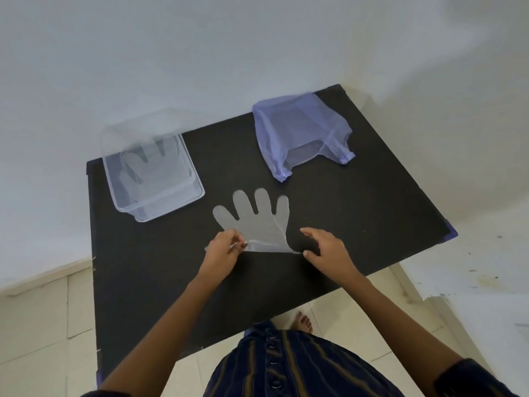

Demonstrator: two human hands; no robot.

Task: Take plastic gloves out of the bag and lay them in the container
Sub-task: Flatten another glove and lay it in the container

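— Glove position?
— Glove [259, 222] flat on table [357, 213], between container [171, 204] and bag [300, 130].
— Hands?
— Left hand [223, 250] pinches its cuff; right hand [326, 247] open, thumb at cuff corner.

- Black rectangular table top [357, 213], matte, with blue-purple corner caps.
- White plain wall [200, 53] behind it.
- Pale tiled floor [43, 325] below.
- Dark striped buttoned garment [286, 368].
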